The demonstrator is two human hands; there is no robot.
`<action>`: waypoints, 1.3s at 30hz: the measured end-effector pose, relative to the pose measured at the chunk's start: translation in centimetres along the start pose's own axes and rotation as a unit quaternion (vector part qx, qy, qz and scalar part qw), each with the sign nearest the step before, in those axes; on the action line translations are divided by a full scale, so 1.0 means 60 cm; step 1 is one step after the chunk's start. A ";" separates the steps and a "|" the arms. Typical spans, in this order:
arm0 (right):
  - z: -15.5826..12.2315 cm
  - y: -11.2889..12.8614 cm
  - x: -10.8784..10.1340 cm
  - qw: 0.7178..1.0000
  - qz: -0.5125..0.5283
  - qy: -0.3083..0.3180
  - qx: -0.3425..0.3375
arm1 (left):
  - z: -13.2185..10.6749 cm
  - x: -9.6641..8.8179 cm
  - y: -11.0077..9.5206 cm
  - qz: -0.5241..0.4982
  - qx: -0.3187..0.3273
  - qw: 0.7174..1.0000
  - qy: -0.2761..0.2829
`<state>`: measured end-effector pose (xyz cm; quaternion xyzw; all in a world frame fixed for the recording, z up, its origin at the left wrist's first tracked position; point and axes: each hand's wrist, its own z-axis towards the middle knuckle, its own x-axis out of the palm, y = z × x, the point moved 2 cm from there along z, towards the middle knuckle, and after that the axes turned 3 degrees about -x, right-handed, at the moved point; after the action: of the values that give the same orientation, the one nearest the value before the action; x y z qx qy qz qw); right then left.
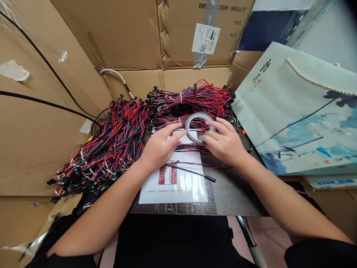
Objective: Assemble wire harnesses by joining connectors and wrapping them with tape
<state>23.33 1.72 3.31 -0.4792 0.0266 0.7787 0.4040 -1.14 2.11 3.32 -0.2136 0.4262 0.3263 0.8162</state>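
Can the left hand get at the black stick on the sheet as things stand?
Probably yes: the stick lies uncovered on the sheet, right beside the left hand, whose fingers are busy at the tape roll.

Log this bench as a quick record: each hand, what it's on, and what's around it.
Left hand: fingertips at the left edge of the tape roll
Right hand: grips the tape roll's right side
Under hands: white sheet on a dark table
Left and behind: bundled red, blue and black wires
Right: paper bag, leaning
Surround: cardboard boxes
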 end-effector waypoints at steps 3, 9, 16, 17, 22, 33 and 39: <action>-0.021 -0.029 -0.019 0.998 -0.006 0.039 0.040 | -0.004 0.013 0.016 0.001 -0.064 0.997 0.047; -0.053 -0.034 -0.011 0.973 0.073 0.201 0.090 | -0.016 0.043 0.023 0.031 -0.051 0.979 0.196; -0.059 -0.013 0.011 0.954 0.078 0.277 0.078 | -0.021 0.042 0.028 0.019 -0.082 0.978 0.193; -0.061 -0.013 0.013 0.953 0.077 0.283 0.077 | -0.021 0.041 0.028 0.015 -0.083 0.978 0.192; -0.065 -0.014 0.016 0.949 0.081 0.294 0.077 | -0.018 0.037 0.028 0.000 -0.093 0.980 0.174; -0.082 -0.032 0.002 0.948 0.096 0.275 0.129 | -0.015 0.020 0.028 -0.072 -0.202 0.976 0.039; -0.089 -0.061 -0.020 0.962 0.047 0.215 0.163 | -0.018 0.017 0.037 -0.089 -0.225 0.969 0.055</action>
<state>29.86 1.17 2.59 -0.5609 0.2622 0.6606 0.4246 -2.92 3.34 1.73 -0.4463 0.3655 0.3276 0.7483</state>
